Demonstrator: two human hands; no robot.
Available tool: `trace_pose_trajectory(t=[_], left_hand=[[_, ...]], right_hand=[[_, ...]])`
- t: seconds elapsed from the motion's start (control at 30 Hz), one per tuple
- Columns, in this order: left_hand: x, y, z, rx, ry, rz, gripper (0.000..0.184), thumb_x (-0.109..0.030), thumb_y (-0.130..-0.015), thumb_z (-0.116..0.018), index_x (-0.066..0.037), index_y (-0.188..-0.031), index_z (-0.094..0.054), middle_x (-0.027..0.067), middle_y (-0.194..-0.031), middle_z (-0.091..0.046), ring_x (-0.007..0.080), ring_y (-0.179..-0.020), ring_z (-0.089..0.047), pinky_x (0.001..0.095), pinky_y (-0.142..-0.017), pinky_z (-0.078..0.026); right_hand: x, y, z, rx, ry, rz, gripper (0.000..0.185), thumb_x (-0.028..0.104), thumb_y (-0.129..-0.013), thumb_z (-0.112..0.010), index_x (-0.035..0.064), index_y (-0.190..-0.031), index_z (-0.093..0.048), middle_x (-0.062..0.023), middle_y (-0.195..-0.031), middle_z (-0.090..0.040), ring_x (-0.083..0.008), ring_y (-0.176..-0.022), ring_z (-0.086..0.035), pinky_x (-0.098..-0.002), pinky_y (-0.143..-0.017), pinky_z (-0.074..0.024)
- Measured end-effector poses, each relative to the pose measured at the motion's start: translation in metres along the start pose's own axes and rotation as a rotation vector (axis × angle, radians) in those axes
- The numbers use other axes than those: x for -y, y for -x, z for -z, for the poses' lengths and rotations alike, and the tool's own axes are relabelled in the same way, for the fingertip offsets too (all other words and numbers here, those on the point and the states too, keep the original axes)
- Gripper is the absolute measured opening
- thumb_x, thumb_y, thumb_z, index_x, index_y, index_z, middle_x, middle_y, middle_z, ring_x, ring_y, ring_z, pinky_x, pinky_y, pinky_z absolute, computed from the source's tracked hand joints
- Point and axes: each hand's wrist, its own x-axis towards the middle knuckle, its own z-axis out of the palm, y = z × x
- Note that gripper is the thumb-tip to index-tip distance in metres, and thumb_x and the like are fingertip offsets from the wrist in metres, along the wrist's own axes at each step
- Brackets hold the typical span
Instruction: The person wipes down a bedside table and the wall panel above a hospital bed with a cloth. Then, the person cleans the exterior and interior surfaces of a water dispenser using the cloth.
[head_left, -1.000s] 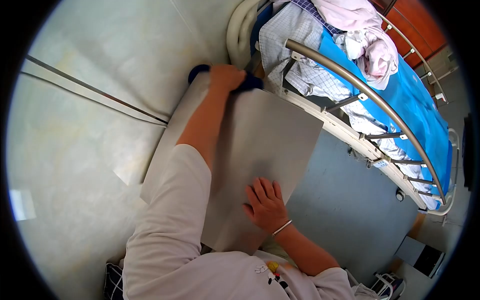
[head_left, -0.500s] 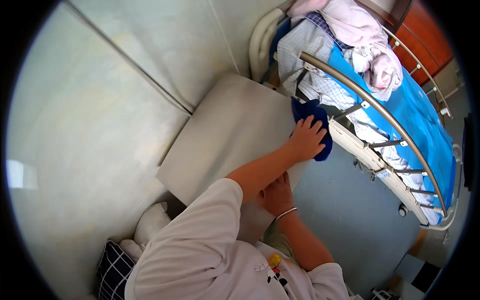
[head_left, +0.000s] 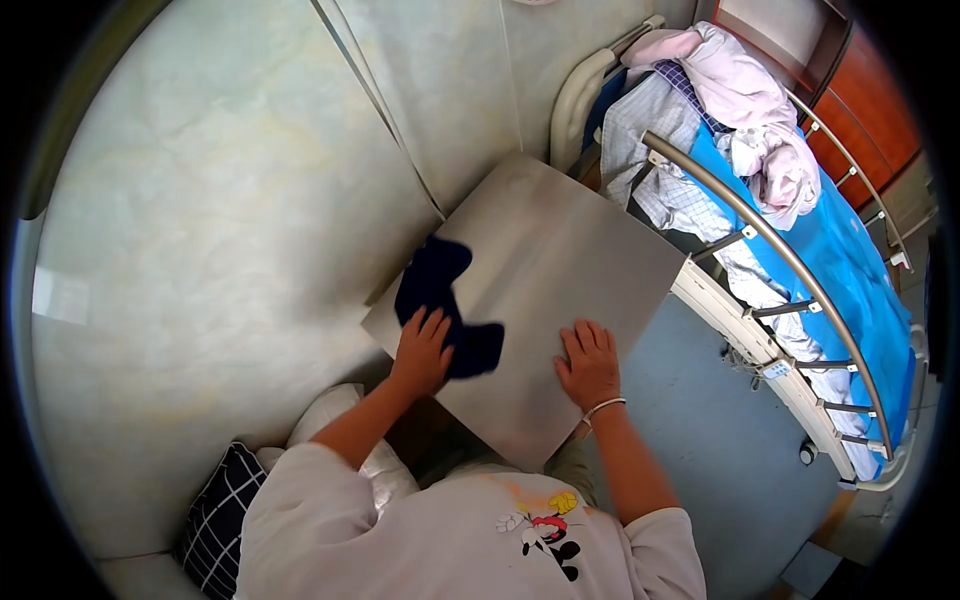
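A dark blue cloth (head_left: 440, 290) lies crumpled on the left part of a grey, smooth tabletop (head_left: 570, 240). My left hand (head_left: 422, 350) holds the cloth down against the surface, its fingers bent over the near left edge of the fabric. Over on the right side of the tabletop, my right hand (head_left: 590, 365) rests flat near the edge, fingers apart and nothing in it. A light bracelet (head_left: 604, 407) circles the right wrist.
A bed with a curved metal rail (head_left: 765, 240) stands to the right, with a blue sheet (head_left: 850, 290) and pink bedding (head_left: 735, 70). A marbled wall (head_left: 230, 220) borders the table on the left. A checked pillow (head_left: 225, 520) lies at lower left.
My left hand has swept the cloth from the far right edge of the tabletop to its left side. My right hand, partly hidden before, now lies in full view. The camera view has shifted.
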Motion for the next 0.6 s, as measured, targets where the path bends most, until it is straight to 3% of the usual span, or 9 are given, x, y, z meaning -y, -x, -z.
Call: trace_pose_trajectory(t=[0.17, 0.43, 0.6], left_hand=[[-0.016, 0.014, 0.008, 0.067, 0.040, 0.044, 0.050, -0.013, -0.072, -0.061, 0.001, -0.118, -0.048, 0.0181, -0.127, -0.042, 0.0390, -0.119, -0.035, 0.0466, -0.099, -0.029], [-0.001, -0.206, -0.070, -0.253, -0.003, -0.063, 0.041, -0.023, -0.078, -0.058, -0.001, -0.112, -0.051, 0.0135, -0.117, -0.047, 0.0343, -0.113, -0.041, 0.0462, -0.089, -0.038], [0.012, -0.310, -0.101, -0.258, -0.085, -0.012, 0.037, -0.029, -0.082, -0.052, -0.004, -0.111, -0.053, 0.0102, -0.115, -0.049, 0.0323, -0.111, -0.042, 0.0463, -0.087, -0.038]], right_hand=[[0.003, -0.004, 0.002, 0.045, 0.005, -0.027, 0.040, 0.022, -0.072, -0.064, 0.0055, -0.107, -0.055, -0.0149, -0.119, -0.047, -0.0305, -0.114, -0.040, -0.0467, -0.097, -0.0302], [0.002, -0.007, 0.003, 0.084, 0.063, -0.017, 0.041, 0.022, -0.072, -0.063, 0.0059, -0.109, -0.055, -0.0164, -0.120, -0.047, -0.0324, -0.113, -0.042, -0.0487, -0.095, -0.0315], [-0.001, -0.008, 0.003, 0.103, 0.037, -0.043, 0.041, 0.022, -0.071, -0.064, 0.0065, -0.108, -0.055, -0.0157, -0.120, -0.048, -0.0322, -0.112, -0.043, -0.0489, -0.094, -0.0325]])
